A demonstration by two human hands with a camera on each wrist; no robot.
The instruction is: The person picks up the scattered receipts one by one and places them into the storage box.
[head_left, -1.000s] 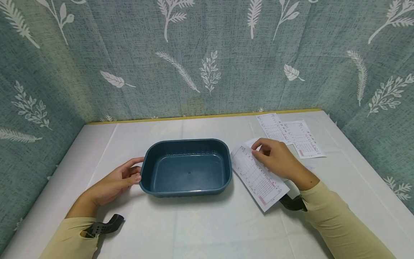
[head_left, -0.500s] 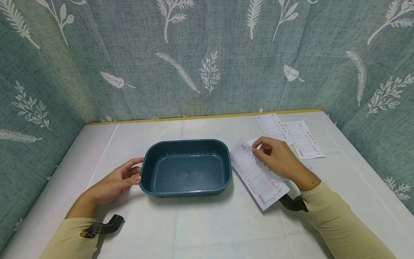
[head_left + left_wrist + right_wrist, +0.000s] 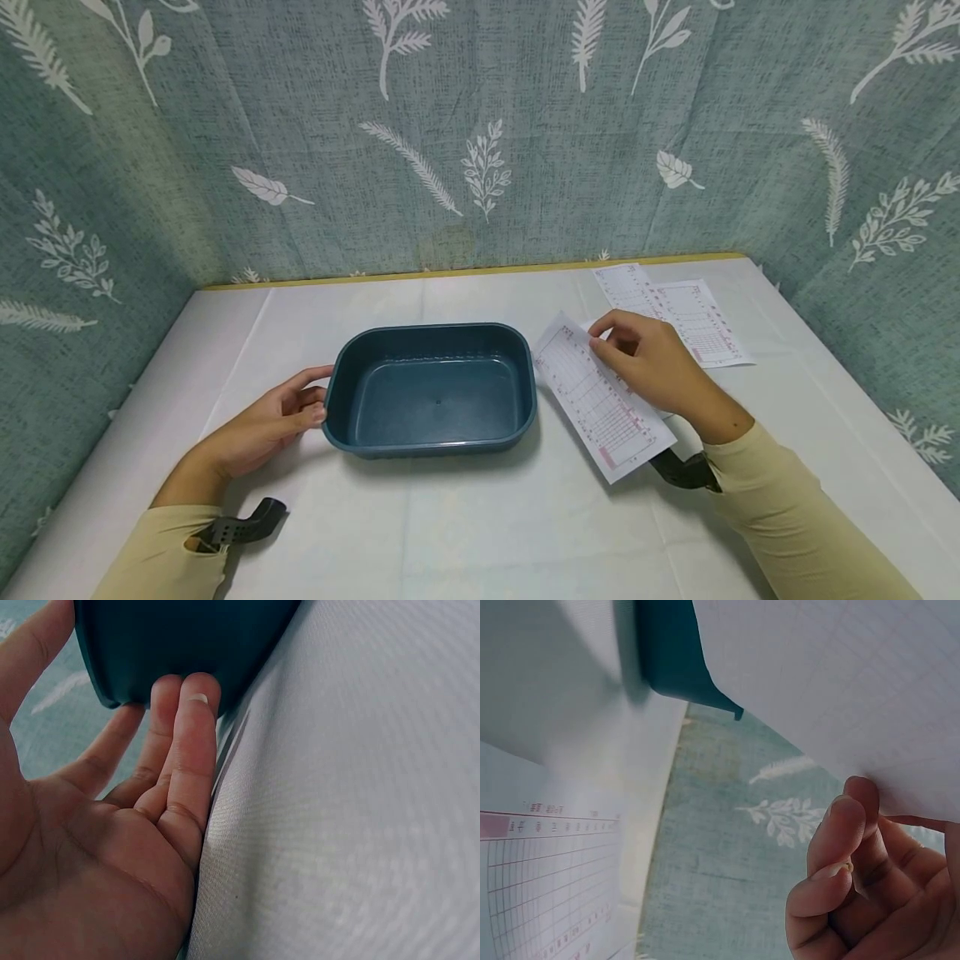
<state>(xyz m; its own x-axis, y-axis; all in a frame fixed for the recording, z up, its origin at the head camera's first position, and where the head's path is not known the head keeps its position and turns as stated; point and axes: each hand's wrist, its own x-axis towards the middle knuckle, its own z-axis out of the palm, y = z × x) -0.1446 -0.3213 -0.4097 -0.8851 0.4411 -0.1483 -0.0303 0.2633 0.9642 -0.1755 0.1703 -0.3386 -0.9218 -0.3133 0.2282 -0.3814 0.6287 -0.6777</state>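
Note:
A dark teal plastic basin point(image 3: 442, 400) stands on the white-covered table. Against its left end rests my left hand point(image 3: 258, 429), with fingertips touching the outer wall; the left wrist view shows the fingers point(image 3: 191, 750) fairly straight against the basin point(image 3: 187, 645). To the right of the basin, my right hand point(image 3: 652, 358) pinches a printed paper form point(image 3: 600, 400) near its upper right edge. That sheet is raised off the table and tilted, its left edge close to the basin's right rim. In the right wrist view the paper's underside point(image 3: 840, 682) hides the thumb side of the grip.
Two more printed forms point(image 3: 705, 325) point(image 3: 630, 287) lie overlapping at the back right of the table. Part of another sheet point(image 3: 547, 862) shows beneath the right hand. A yellow strip point(image 3: 480, 271) runs along the table's back edge, before a leaf-patterned curtain point(image 3: 315, 150).
My right hand has risen slightly and shifted a little right, tilting the held paper form up with it. The left hand and the basin stay where they were.

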